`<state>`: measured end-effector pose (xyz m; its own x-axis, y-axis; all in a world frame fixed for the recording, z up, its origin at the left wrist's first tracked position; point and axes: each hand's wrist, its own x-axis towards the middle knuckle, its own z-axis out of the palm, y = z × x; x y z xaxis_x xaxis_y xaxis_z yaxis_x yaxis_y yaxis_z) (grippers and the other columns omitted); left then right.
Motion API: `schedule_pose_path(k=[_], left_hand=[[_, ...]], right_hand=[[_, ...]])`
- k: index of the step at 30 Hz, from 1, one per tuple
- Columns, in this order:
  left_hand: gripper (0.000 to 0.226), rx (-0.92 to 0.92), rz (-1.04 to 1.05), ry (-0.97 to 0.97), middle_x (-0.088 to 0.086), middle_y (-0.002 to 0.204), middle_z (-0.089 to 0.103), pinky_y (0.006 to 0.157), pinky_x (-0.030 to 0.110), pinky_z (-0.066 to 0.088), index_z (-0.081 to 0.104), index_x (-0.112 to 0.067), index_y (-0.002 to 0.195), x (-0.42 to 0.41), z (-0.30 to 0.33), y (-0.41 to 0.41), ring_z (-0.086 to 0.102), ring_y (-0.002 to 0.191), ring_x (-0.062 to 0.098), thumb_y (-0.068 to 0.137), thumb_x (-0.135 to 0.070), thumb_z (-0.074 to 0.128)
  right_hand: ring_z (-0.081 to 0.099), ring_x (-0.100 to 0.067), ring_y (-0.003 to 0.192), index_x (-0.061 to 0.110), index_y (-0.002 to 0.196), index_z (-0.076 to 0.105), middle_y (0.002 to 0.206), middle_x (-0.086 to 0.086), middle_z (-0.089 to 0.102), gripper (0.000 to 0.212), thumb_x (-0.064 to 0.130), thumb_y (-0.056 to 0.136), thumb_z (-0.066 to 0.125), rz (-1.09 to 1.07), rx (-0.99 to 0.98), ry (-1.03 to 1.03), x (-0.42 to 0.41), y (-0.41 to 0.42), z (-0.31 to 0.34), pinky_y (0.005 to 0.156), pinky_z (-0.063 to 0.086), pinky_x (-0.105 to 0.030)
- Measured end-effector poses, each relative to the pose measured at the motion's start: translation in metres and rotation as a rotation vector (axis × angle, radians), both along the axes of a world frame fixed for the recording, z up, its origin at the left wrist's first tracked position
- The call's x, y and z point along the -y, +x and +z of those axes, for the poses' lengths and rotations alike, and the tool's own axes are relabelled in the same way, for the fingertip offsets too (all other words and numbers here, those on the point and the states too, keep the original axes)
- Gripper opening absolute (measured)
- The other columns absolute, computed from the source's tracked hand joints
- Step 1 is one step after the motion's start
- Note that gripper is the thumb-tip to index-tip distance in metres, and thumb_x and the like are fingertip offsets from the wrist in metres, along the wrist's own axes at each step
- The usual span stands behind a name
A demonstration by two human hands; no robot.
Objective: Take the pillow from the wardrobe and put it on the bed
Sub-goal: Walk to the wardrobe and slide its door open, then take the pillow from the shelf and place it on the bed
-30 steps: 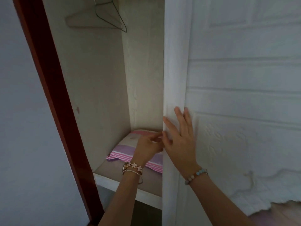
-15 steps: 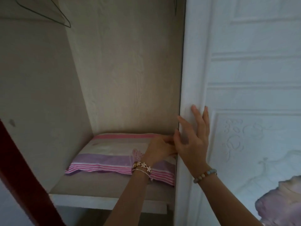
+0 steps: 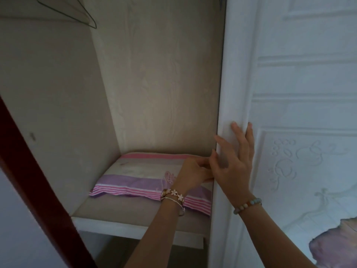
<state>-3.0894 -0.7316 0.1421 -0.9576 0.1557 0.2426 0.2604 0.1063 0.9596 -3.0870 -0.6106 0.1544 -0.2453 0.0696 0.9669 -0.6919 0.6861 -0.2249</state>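
The pillow [image 3: 139, 176], cream with purple and pink stripes, lies flat on the wardrobe shelf [image 3: 119, 213], its right end hidden behind the door. The white embossed wardrobe door [image 3: 299, 93] stands to the right of the opening. My left hand [image 3: 193, 175], with flower bracelets at the wrist, hovers over the pillow's right part with its fingers curled onto the door's left edge. My right hand [image 3: 233, 163] lies flat on the door's front near that edge, fingers spread.
A wire hanger [image 3: 81, 14] hangs at the top left of the compartment. A dark red frame [image 3: 38, 180] runs down the left side. A pinkish purple fabric [image 3: 336, 242] shows at the bottom right, in front of the door.
The door has slid to the right under both hands, widening the opening, and far more of the pillow and shelf shows. The view has come closer to the compartment.
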Motion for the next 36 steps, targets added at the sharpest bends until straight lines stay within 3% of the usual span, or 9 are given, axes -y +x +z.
schedule_pose_path(k=[3,8,16,19,21,23,25,29,36], left_hand=[[0.026,0.003,0.008,-0.005,-0.012,0.070,0.075,0.068,0.025,0.059,0.079,-0.022,0.083,-0.005,-0.003,-0.003,0.070,0.072,0.005,0.080,0.003,0.075],[0.027,-0.006,-0.023,-0.025,-0.015,0.063,0.074,0.059,0.016,0.056,0.076,-0.020,0.082,-0.009,-0.005,-0.010,0.070,0.064,-0.001,0.080,0.007,0.071],[0.020,-0.004,-0.087,-0.019,-0.019,0.064,0.073,0.061,0.010,0.051,0.073,-0.008,0.095,0.021,-0.004,-0.006,0.065,0.064,-0.010,0.088,0.008,0.063],[0.018,0.045,-0.024,0.149,-0.008,0.082,0.079,0.072,0.018,0.056,0.077,-0.012,0.102,0.051,0.004,-0.004,0.073,0.080,0.003,0.097,-0.010,0.060],[0.019,0.054,0.061,0.238,0.001,0.098,0.080,0.083,0.026,0.058,0.077,-0.018,0.103,0.077,0.010,-0.002,0.075,0.095,0.015,0.098,-0.023,0.060],[0.028,0.061,0.128,0.309,0.006,0.109,0.079,0.092,0.034,0.057,0.076,-0.017,0.108,0.102,0.015,0.000,0.073,0.105,0.023,0.095,-0.038,0.061],[0.038,0.065,0.170,0.347,0.006,0.112,0.078,0.090,0.035,0.058,0.074,-0.020,0.111,0.125,0.017,0.003,0.073,0.106,0.023,0.091,-0.049,0.060],[0.040,0.071,0.261,0.408,0.004,0.111,0.078,0.079,0.030,0.059,0.072,-0.023,0.115,0.164,0.011,0.009,0.075,0.102,0.022,0.094,-0.053,0.057],[0.039,0.098,0.391,0.447,0.003,0.110,0.079,0.084,0.035,0.055,0.072,-0.025,0.112,0.215,-0.013,0.003,0.075,0.102,0.023,0.092,-0.056,0.057]], right_hand=[[0.027,-0.053,0.143,0.003,0.110,0.073,0.144,-0.025,0.046,0.036,-0.005,0.075,0.077,-0.018,0.000,-0.009,-0.004,0.000,0.000,0.121,0.025,-0.047],[0.028,-0.052,0.143,0.002,0.107,0.073,0.142,-0.028,0.049,0.040,-0.012,0.070,0.077,-0.060,-0.013,-0.074,-0.002,0.003,0.002,0.122,0.025,-0.043],[0.030,-0.042,0.144,0.000,0.107,0.073,0.143,-0.024,0.047,0.046,-0.020,0.066,0.061,-0.097,-0.082,-0.075,0.031,0.006,0.007,0.122,0.020,-0.050],[0.037,-0.037,0.141,-0.002,0.106,0.071,0.136,-0.025,0.055,0.034,-0.008,0.077,0.055,0.020,-0.128,-0.046,0.050,0.005,0.011,0.120,0.028,-0.044],[0.046,-0.036,0.135,-0.003,0.105,0.071,0.128,-0.025,0.062,0.030,-0.004,0.079,0.055,0.104,-0.097,-0.053,0.067,0.002,0.015,0.116,0.036,-0.045],[0.053,-0.035,0.128,-0.004,0.107,0.070,0.123,-0.023,0.065,0.031,-0.005,0.079,0.059,0.169,-0.020,-0.096,0.086,0.000,0.018,0.115,0.037,-0.036],[0.055,-0.034,0.125,-0.005,0.113,0.067,0.122,-0.021,0.066,0.036,-0.007,0.077,0.063,0.239,0.094,-0.156,0.103,-0.002,0.020,0.114,0.034,-0.025],[0.058,-0.029,0.118,-0.002,0.121,0.063,0.124,-0.016,0.064,0.041,-0.003,0.081,0.064,0.385,0.265,-0.252,0.133,-0.010,0.017,0.107,0.037,-0.019],[0.060,-0.024,0.113,0.003,0.127,0.061,0.122,-0.010,0.064,0.042,-0.001,0.086,0.066,0.499,0.407,-0.298,0.179,-0.053,-0.001,0.103,0.046,-0.037]])
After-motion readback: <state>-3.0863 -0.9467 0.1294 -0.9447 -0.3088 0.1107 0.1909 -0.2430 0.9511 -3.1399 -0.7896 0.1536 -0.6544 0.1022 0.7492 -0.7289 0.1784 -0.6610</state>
